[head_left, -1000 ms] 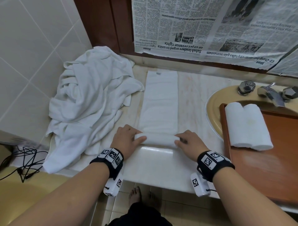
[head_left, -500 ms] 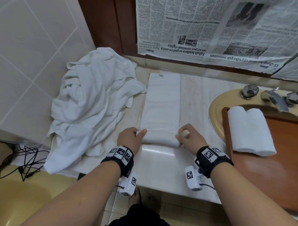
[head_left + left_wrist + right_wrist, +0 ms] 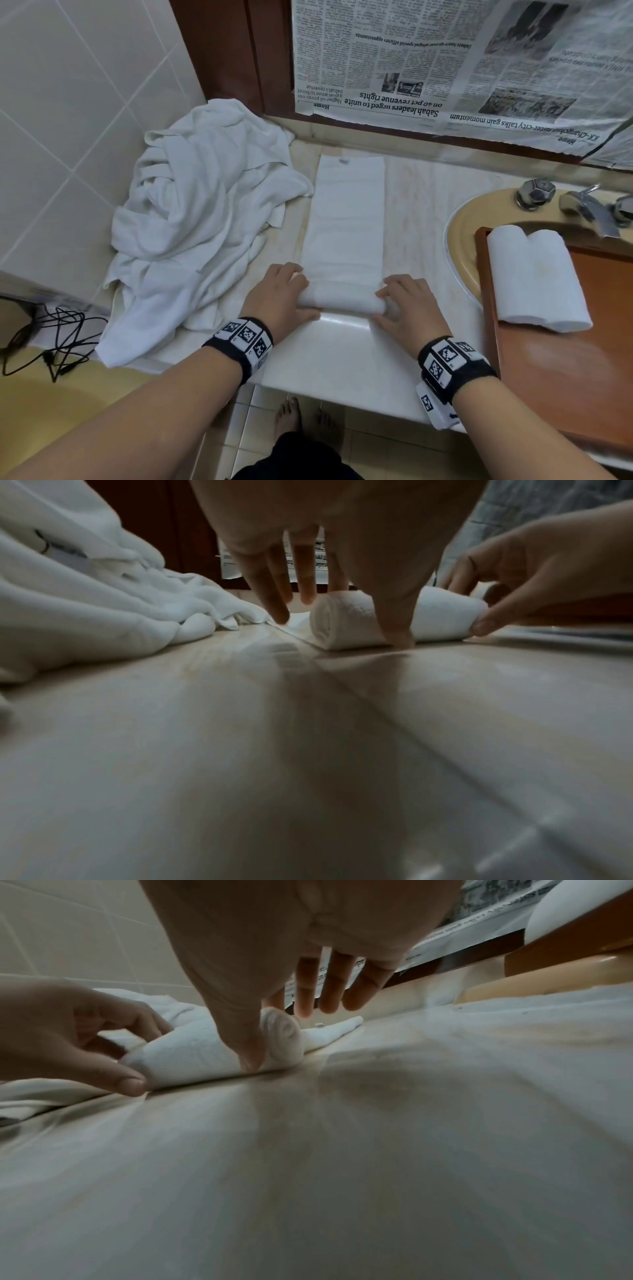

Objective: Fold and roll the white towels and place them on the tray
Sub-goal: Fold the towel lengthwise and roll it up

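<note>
the newspaper sheet [image 3: 462, 65] taped upside down on the wall behind shows headlines reading "sabah leaders urged to unite on 40 pct revenue rights" and "talks gain momentum".

the long folded white towel [image 3: 346, 219] lies on the pale marble surface [image 3: 342, 363], its long axis running away from the person toward the wall, its near end wound into a roll lying crosswise. the left hand [image 3: 279, 298] has its grip pinched on the roll's left end, thumb on the near side and fingers reaching over the top. the right hand [image 3: 406, 308] pinches the right end the same way, thumb low against the surface.

a heap of crumpled white towels [image 3: 202, 222] lies just left. two rolled white towels [image 3: 534, 277] lie side by side on the brown wooden tray [image 3: 565, 377] over the yellow sink [image 3: 462, 226].
</note>
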The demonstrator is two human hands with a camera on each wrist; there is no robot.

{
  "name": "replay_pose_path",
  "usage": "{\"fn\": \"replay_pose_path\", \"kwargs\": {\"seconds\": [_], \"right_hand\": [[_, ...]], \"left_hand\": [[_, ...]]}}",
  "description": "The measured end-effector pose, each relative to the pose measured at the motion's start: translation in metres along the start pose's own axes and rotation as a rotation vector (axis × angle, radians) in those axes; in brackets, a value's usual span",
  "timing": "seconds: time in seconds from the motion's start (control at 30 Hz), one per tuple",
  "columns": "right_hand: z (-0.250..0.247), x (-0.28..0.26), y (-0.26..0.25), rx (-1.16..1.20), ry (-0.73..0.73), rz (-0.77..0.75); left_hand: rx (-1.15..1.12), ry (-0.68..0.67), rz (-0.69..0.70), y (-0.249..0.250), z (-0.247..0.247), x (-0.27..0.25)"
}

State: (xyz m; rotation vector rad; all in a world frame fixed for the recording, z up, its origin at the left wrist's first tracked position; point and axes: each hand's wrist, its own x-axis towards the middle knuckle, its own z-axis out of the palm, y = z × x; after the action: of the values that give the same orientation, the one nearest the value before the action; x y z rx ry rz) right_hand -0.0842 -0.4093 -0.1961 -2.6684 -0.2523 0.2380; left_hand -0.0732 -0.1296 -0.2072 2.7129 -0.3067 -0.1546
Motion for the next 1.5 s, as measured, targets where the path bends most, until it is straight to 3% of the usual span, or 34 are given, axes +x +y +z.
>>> {"fn": "replay_pose_path", "kwargs": {"seconds": [0.1, 0.17, 0.33, 0.5, 0.83, 1.13, 1.3, 1.5], "right_hand": [[-0.004, -0.001, -0.003, -0.025, -0.051, -0.01], [-0.006, -0.004, -0.005, 0.027, -0.112, 0.024], [-0.004, -0.01, -0.008, 0.112, -0.141, 0.088], [-0.007, -0.014, -0.006, 0.185, -0.155, 0.177], [-0.011, 0.009, 0.005, 0.316, -0.219, 0.163], [-0.02, 0.035, -0.005, 0.402, -0.286, 0.392], [-0.019, 0.034, -0.006, 0.474, -0.216, 0.434], [-0.007, 0.02, -0.012, 0.459, -0.005, 0.29]], "left_hand": [[0.062, -0.031, 0.114, -0.01, 0.0, 0.002], [0.039, -0.083, 0.117, -0.014, -0.003, 0.003], [-0.107, -0.171, -0.083, -0.025, -0.008, -0.008], [-0.243, -0.156, -0.274, -0.029, -0.005, -0.019], [-0.436, 0.005, -0.322, -0.018, 0.008, -0.017], [-0.325, -0.036, -0.521, -0.006, -0.007, 0.005], [-0.383, 0.024, -0.612, -0.003, -0.002, 0.013], [-0.46, 0.136, -0.518, 0.001, -0.005, 0.018]]}}
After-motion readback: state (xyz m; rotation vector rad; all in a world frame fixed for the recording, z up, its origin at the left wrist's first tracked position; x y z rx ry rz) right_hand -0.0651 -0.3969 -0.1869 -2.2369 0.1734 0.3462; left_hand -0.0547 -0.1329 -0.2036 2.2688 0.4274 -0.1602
